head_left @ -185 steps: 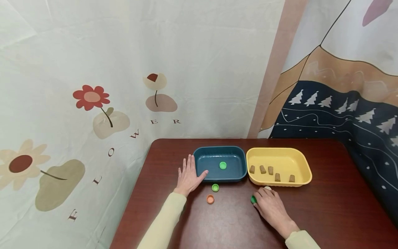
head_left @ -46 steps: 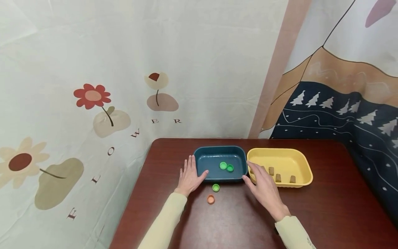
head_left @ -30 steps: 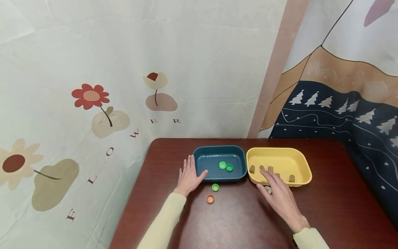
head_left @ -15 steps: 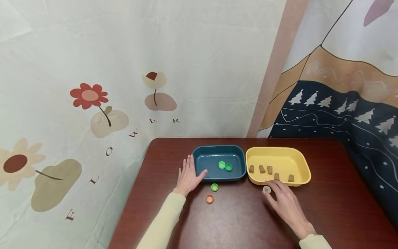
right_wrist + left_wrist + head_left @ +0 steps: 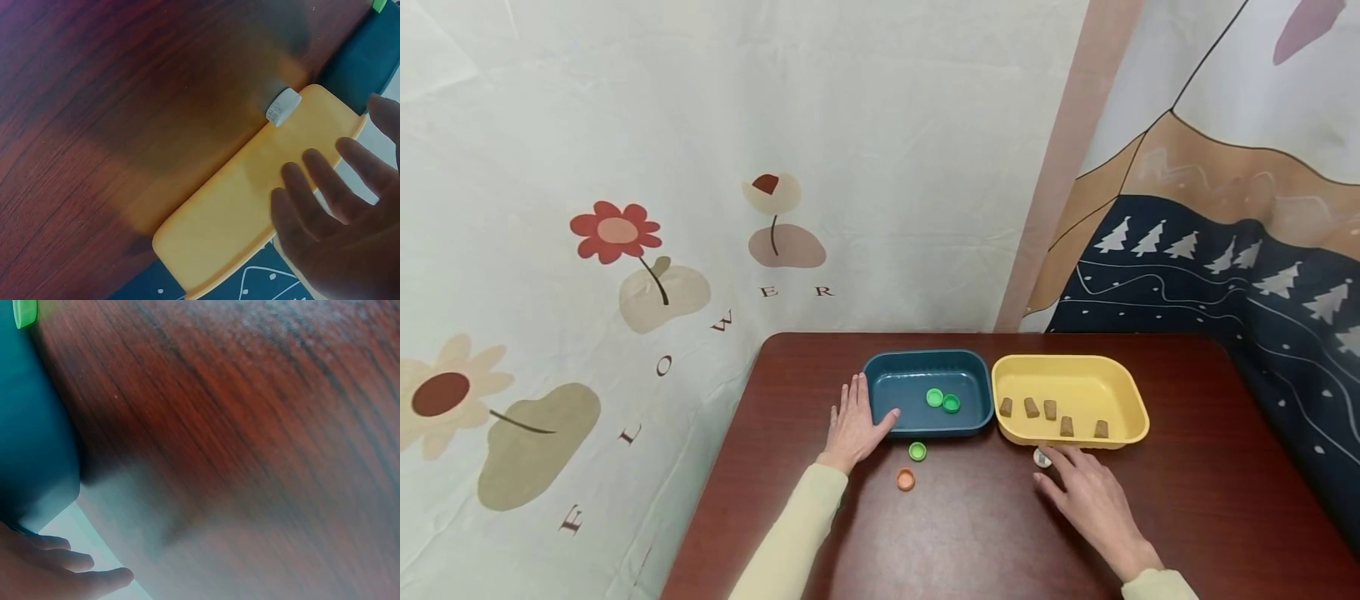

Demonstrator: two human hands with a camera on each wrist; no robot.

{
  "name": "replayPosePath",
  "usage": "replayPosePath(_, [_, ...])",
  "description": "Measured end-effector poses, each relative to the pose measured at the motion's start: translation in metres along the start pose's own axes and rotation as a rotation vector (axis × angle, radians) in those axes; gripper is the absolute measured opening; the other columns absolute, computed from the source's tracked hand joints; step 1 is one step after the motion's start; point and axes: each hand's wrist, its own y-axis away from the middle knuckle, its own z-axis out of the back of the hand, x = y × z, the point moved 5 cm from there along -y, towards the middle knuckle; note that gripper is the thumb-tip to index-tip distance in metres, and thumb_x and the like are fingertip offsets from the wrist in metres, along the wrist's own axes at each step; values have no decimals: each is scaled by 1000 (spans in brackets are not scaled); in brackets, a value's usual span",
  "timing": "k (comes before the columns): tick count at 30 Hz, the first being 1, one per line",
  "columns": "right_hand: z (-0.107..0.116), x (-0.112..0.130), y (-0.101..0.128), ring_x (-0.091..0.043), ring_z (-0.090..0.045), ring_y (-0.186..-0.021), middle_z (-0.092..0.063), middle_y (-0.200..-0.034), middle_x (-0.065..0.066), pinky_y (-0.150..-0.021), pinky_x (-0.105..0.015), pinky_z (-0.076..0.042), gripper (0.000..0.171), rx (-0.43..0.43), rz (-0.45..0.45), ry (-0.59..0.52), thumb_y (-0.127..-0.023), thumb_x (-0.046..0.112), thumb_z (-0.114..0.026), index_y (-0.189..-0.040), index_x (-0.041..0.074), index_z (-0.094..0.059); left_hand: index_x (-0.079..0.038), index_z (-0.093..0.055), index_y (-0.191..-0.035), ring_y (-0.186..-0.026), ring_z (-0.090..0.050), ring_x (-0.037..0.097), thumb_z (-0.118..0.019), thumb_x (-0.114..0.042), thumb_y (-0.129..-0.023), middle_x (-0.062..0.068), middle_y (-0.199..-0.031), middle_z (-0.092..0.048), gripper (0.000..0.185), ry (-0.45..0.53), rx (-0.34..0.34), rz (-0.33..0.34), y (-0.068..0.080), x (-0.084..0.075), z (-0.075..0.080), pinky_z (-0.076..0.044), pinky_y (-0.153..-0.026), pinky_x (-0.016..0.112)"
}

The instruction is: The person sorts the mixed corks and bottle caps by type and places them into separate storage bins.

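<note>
My left hand (image 5: 853, 429) rests spread along the left side of the blue tray (image 5: 880, 423), its thumb over the front rim. Two green bottle caps (image 5: 951, 403) lie together inside that tray. A white bottle cap (image 5: 1042, 457) with a dark mark on top sits just in front of the yellow tray (image 5: 1131, 433). My right hand (image 5: 1093, 500) hovers right beside this cap, fingers loosely extended and thumb apart. In the right wrist view the white cap (image 5: 284, 107) stands clear of the fingertips, and the hand (image 5: 340, 225) holds nothing.
Several brown cork-like pieces (image 5: 1050, 410) are inside the yellow tray. A light green cap (image 5: 917, 451) and an orange cap (image 5: 906, 479) lie on the dark red table (image 5: 955, 533) in front of the blue tray. Printed cloth (image 5: 880, 167) hangs behind the table.
The dark green cap, earlier at my right hand, now lies in the blue tray. My right hand has moved back from the trays to beside the white cap. My left hand stays put.
</note>
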Motion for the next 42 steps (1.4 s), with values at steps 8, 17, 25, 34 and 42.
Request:
replayPosePath(8, [-15, -3, 3, -45, -62, -110, -63, -125, -21, -80, -64, -50, 55, 198, -89, 70, -88, 33, -83, -134, 8, -68, -4, -10, -166, -157, -15, 41, -51, -72, -94, 16, -172, -15, 107, -4, 5, 0, -1, 0, 0, -22, -119, 67])
replayPosePath(17, [-23, -3, 5, -45, -61, -112, -63, -132, -18, -79, -64, -51, 55, 231, -74, 113, -88, 32, -83, -136, 8, -67, -4, -11, -166, -157, -16, 41, -51, -71, -94, 17, -171, -16, 106, -4, 4, -3, -1, -1, 0, -22, -119, 67])
replayPosePath(25, [-24, 5, 11, -43, -63, -112, -67, -131, -14, -79, -62, -52, 48, 244, -8, 131, -88, 30, -82, -131, 10, -71, -4, -11, -166, -156, -17, 41, -52, -72, -94, 18, -171, -17, 107, 2, -2, -4, -1, -1, 0, -23, -118, 67])
replayPosePath(34, [-18, 16, 15, -40, -65, -109, -70, -122, -12, -78, -60, -52, 43, 176, 29, 95, -86, 26, -84, -125, 11, -74, -5, -11, -166, -156, -17, 41, -52, -72, -93, 18, -171, -18, 107, 3, -11, -1, -2, 1, -2, -23, -118, 66])
replayPosePath(42, [-18, 11, 11, -43, -64, -110, -65, -130, -19, -78, -62, -52, 53, 115, 13, 95, -82, 23, -88, -130, 10, -69, -5, -11, -166, -157, -16, 40, -52, -72, -93, 16, -172, -16, 107, 13, 0, 9, -2, 1, -2, -22, -119, 66])
